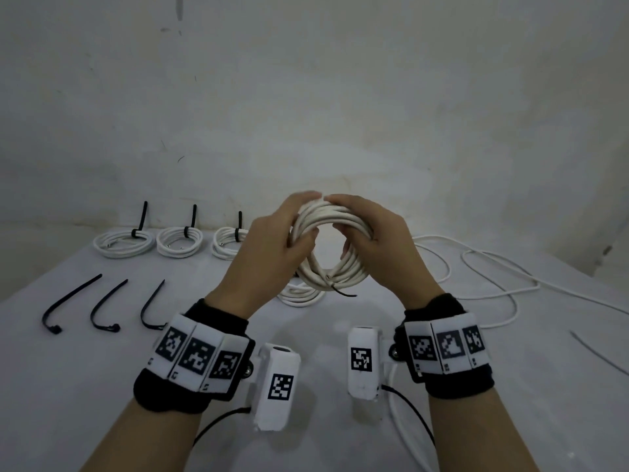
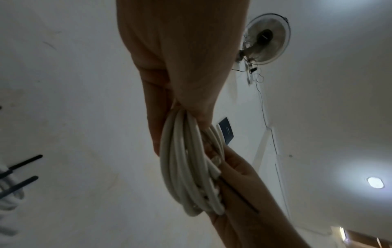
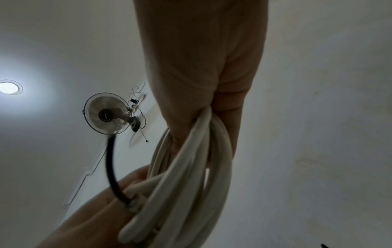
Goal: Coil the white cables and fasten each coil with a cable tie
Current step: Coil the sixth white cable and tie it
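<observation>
A coil of white cable [image 1: 328, 243] is being held up above the table [image 1: 340, 386], in front of the wall, gripped on both sides: the left hand [image 1: 272, 248] is being wrapped around its left arc with the thumb through the opening, and the right hand [image 1: 377, 240] is being curled round its right arc, fingers tucked inside the ring. The coiling step appears to be nearly finished (the loops are being squared up, by the look of it). The coil is made of several thick off-white turns, somewhat uneven, with a cut end showing a short dark wire [image 1: 343, 292] at its lower edge.

Next, a tie is likely to be needed: three loose black cable ties [image 1: 102, 306] are lying left of the held coil, so one hand would have to be freed while the other keeps the turns pinched together. Behind those, three finished coils [image 1: 177, 241] are sitting already tied. Right of the held coil, loose white cable [image 1: 493, 277] is sprawling, not yet coiled. Another small coil [image 1: 299, 294] is lying beneath it; whether it is tied cannot be told.
</observation>
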